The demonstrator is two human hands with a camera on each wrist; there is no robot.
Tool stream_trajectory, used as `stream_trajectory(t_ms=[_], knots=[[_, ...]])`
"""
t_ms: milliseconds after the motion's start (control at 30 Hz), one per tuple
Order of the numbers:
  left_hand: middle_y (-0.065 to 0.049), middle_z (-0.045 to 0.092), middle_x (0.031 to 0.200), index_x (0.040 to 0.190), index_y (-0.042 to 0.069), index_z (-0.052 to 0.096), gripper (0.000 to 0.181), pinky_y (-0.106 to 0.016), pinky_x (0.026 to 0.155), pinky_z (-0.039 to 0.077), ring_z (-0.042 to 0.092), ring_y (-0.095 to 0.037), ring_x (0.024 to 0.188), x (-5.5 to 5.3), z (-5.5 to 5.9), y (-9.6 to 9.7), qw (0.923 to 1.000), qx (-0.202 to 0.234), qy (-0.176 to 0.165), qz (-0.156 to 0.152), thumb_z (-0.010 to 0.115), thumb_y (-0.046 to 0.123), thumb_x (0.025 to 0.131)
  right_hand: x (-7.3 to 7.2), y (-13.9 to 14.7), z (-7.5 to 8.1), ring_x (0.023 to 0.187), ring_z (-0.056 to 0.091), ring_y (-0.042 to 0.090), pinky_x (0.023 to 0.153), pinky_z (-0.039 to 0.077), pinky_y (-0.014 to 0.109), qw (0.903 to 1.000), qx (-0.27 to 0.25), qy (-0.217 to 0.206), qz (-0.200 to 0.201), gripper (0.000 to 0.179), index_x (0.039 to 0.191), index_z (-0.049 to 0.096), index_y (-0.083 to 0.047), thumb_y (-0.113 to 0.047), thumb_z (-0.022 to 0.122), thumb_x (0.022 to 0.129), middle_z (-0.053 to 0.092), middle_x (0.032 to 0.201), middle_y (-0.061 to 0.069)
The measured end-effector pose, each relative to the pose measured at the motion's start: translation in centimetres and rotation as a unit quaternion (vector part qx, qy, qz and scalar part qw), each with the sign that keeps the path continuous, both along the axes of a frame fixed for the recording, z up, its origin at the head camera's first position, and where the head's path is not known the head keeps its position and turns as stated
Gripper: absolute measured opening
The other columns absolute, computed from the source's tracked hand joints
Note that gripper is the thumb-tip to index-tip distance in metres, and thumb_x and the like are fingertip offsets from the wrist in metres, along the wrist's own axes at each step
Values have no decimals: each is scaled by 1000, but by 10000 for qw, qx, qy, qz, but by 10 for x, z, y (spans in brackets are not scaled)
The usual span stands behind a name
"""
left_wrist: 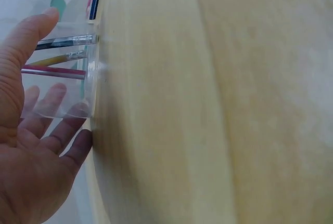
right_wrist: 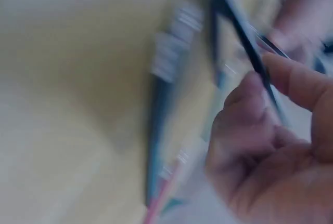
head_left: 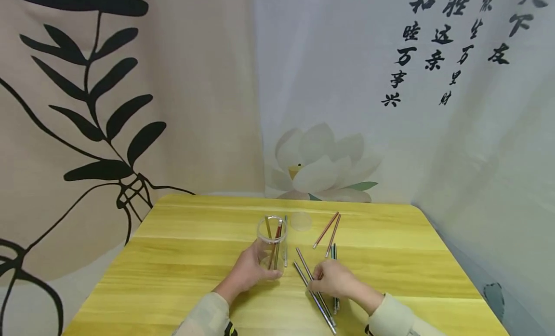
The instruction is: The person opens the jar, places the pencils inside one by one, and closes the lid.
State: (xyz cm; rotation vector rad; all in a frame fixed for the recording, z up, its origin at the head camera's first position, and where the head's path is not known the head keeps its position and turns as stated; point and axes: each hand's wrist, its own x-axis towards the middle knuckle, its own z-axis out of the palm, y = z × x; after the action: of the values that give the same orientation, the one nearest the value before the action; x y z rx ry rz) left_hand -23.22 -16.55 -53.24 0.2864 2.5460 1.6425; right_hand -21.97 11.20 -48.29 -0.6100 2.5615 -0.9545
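My left hand (head_left: 251,269) holds a clear plastic jar (head_left: 272,239), which stands upright on the table. In the left wrist view, the thumb lies on one side of the jar (left_wrist: 62,99) and the fingers on the other. Inside are a dark pencil (left_wrist: 57,43), a yellow one (left_wrist: 54,59) and a red one (left_wrist: 57,71). Over the pencils on the table, my right hand (head_left: 336,278) pinches a dark pencil (right_wrist: 244,37) between thumb and forefinger; the right wrist view is blurred. Beneath that hand lie silver-grey pencils (head_left: 314,298) and dark pencils (head_left: 336,304).
Two red pencils (head_left: 326,230) lie farther back on the wooden table (head_left: 173,259). Behind the jar is a clear round lid (head_left: 301,221). A greenish pencil (head_left: 286,251) lies just right of the jar. A printed curtain (head_left: 208,95) hangs beyond the table's back edge.
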Motion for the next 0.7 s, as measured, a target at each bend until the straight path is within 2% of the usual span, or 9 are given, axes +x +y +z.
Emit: stream_trajectory(t_ms=[100, 133, 200, 267, 333, 400, 467, 567, 700], knots=[[-20, 57, 157, 162, 14, 40, 106, -65, 115, 51, 60, -47, 139, 0, -2, 2, 10000, 27, 1, -23, 99, 19, 74, -6, 7, 25, 67, 56, 10, 55, 48, 21, 9939, -1069, -116, -254, 16, 94, 72, -9, -23, 74, 101, 67, 79, -1], [-19, 56, 159, 163, 15, 39, 107, -65, 115, 51, 59, -46, 140, 1, -3, 3, 10000, 43, -24, 7, 99, 19, 74, -8, 7, 35, 71, 60, 11, 59, 52, 23, 9891, -1420, 17, -388, 15, 105, 73, -9, -23, 73, 103, 71, 84, 2], [-19, 53, 161, 164, 14, 38, 108, -65, 115, 51, 59, -47, 140, 1, -4, 4, 10000, 57, -35, 26, 99, 18, 74, -10, 4, 56, 77, 68, 14, 67, 59, 25, 9738, -2095, 560, -680, 30, 131, 68, -11, -21, 73, 103, 78, 96, 8], [-20, 55, 159, 163, 13, 39, 108, -66, 115, 50, 58, -47, 140, 1, -2, 2, 10000, 56, -49, 46, 98, 18, 74, -10, -6, 77, 86, 74, 17, 75, 63, 25, 9482, -2796, 1175, -948, 56, 154, 51, -18, -13, 73, 102, 80, 106, 13], [-21, 56, 157, 162, 14, 40, 107, -67, 115, 49, 58, -47, 140, 1, 0, 0, 10000, 48, -64, 54, 98, 19, 73, -11, -17, 90, 91, 77, 13, 77, 64, 23, 9215, -3283, 1753, -1107, 80, 167, 31, -27, -6, 73, 101, 78, 115, 16], [-20, 58, 156, 161, 15, 42, 104, -68, 116, 48, 59, -47, 140, 1, 0, 0, 9999, 88, -69, 39, 98, 19, 74, -13, -31, 93, 92, 78, 13, 77, 63, 20, 8955, -3601, 2384, -1074, 97, 171, 17, -26, 1, 74, 98, 75, 121, 21], [-20, 59, 155, 160, 16, 43, 103, -69, 116, 47, 59, -46, 140, 1, -1, 0, 9999, 119, -61, 24, 99, 19, 74, -17, -43, 89, 92, 79, 16, 77, 63, 18, 8798, -3674, 2855, -974, 105, 173, 11, -24, 5, 76, 94, 73, 122, 22], [-19, 60, 155, 159, 17, 44, 101, -69, 117, 47, 60, -45, 139, 1, -2, 2, 9999, 121, -29, 10, 99, 20, 74, -25, -56, 79, 88, 79, 25, 77, 63, 20, 8694, -3473, 3459, -622, 106, 172, 12, -12, 8, 78, 91, 74, 114, 20], [-17, 59, 156, 158, 17, 44, 98, -68, 117, 47, 61, -45, 139, 1, 0, 2, 10000, 71, 8, -62, 97, 20, 76, -28, -62, 77, 86, 78, 26, 76, 65, 27, 8758, -3181, 3624, -203, 101, 170, 17, -4, 11, 77, 91, 73, 102, 15]])
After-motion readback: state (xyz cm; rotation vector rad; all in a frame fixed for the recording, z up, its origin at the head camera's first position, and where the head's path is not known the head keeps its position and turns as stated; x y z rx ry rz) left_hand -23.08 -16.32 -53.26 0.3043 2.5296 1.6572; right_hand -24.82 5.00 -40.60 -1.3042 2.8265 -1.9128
